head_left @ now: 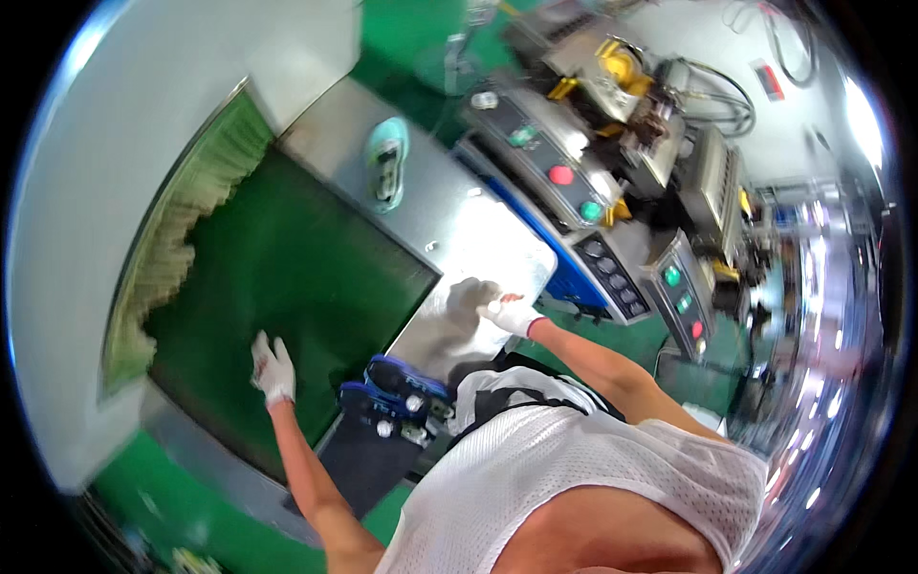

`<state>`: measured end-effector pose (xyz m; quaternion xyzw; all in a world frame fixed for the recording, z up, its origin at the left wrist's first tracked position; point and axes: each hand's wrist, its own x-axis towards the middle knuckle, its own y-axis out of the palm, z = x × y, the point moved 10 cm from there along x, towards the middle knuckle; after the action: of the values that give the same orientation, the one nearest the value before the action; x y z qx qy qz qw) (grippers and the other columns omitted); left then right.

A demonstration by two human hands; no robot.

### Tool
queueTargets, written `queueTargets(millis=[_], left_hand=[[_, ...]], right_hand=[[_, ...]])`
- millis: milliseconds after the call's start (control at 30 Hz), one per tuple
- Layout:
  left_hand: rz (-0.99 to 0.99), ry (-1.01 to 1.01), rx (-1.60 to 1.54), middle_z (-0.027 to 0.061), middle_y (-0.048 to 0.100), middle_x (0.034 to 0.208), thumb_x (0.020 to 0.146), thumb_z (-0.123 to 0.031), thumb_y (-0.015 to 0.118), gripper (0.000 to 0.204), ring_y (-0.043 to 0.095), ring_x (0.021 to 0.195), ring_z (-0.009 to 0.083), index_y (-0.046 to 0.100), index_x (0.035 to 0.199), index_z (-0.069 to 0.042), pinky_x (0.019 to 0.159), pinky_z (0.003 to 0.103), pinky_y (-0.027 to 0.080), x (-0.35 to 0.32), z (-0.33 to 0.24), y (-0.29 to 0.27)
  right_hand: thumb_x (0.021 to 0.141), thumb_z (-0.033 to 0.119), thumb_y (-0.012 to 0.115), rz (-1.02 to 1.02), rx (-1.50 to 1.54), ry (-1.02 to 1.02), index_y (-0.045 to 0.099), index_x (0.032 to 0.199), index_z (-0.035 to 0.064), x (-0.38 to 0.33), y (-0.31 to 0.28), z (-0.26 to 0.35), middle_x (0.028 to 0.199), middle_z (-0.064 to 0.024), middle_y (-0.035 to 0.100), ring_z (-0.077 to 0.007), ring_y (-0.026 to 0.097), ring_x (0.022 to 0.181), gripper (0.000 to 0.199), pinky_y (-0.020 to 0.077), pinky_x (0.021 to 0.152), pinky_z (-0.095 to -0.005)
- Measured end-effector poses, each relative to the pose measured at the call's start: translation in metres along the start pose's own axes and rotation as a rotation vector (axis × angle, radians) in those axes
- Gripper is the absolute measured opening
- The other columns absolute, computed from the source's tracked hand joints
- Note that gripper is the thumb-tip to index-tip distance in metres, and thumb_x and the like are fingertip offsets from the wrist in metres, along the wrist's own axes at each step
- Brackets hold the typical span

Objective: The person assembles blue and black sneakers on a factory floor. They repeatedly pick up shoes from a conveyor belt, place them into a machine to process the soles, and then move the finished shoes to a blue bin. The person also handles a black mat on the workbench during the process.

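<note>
Left hand (273,369) fingers spread over green conveyor belt (287,277), right hand (512,314) fingers curled on steel table (478,234)

Dark green conveyor belt (296,277) runs out from under a fringed strip curtain (182,230); a gloved left hand (273,368) rests directly on its near end. Beside the belt, a grey metal table (459,220). On its far part lies a mint-green shoe (386,163). The gloved right hand (512,314) rests at its near end.
</note>
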<state>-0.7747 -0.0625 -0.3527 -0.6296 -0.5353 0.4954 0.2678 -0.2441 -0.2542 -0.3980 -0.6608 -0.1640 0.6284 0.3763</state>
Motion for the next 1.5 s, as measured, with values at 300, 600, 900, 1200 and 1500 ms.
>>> queueTargets(millis=[300,600,900,1200,1500], left_hand=[[0.443,0.562,-0.188,0.0245,0.062,0.133,0.1,-0.026,0.061,0.045,0.058,0.125,0.0395,0.058,0.135,0.001,0.108,0.047,0.046,-0.139,-0.284,0.163],[0.703,0.701,0.066,0.0175,0.065,0.135,0.097,-0.042,0.058,0.05,0.061,0.126,0.0358,0.064,0.134,-0.008,0.108,0.048,0.045,-0.206,-0.386,0.258],[0.72,0.523,-0.044,0.0213,0.067,0.13,0.097,-0.038,0.053,0.05,0.061,0.126,0.0377,0.066,0.131,-0.004,0.106,0.044,0.047,-0.191,-0.355,0.281],[0.742,0.503,0.237,0.0178,0.059,0.143,0.098,-0.042,0.047,0.05,0.054,0.133,0.0395,0.061,0.139,-0.016,0.115,0.047,0.039,-0.221,-0.404,0.245],[0.8,0.427,0.31,0.0174,0.06,0.142,0.098,-0.051,0.048,0.052,0.058,0.128,0.043,0.059,0.139,-0.02,0.11,0.051,0.043,-0.221,-0.375,0.258]], right_hand=[[0.091,0.052,0.057,-0.13,0.343,0.177,0.063,0.124,-0.0004,-0.076,0.011,-0.113,0.117,-0.0217,0.07,-0.0375,0.069,0.109,0.061,0.0533,0.091,-0.0518],[0.09,0.053,0.058,-0.17,0.576,0.326,0.064,0.126,-0.0018,-0.136,0.106,-0.228,0.123,-0.0261,0.068,-0.0393,0.066,0.115,0.065,0.0528,0.098,-0.0473],[0.083,0.061,0.061,-0.074,0.814,0.533,0.073,0.113,0.0062,-0.136,0.19,-0.303,0.123,-0.0185,0.07,-0.0363,0.066,0.116,0.064,0.0525,0.099,-0.0421],[0.087,0.052,0.066,-0.353,0.943,0.718,0.072,0.11,-0.0021,-0.14,0.254,-0.343,0.115,-0.0262,0.071,-0.0402,0.066,0.113,0.06,0.0513,0.097,-0.0442],[0.088,0.063,0.059,-0.343,0.777,0.527,0.067,0.113,-0.0016,-0.065,0.326,-0.319,0.121,-0.0262,0.065,-0.0438,0.061,0.115,0.069,0.0487,0.096,-0.0472]])
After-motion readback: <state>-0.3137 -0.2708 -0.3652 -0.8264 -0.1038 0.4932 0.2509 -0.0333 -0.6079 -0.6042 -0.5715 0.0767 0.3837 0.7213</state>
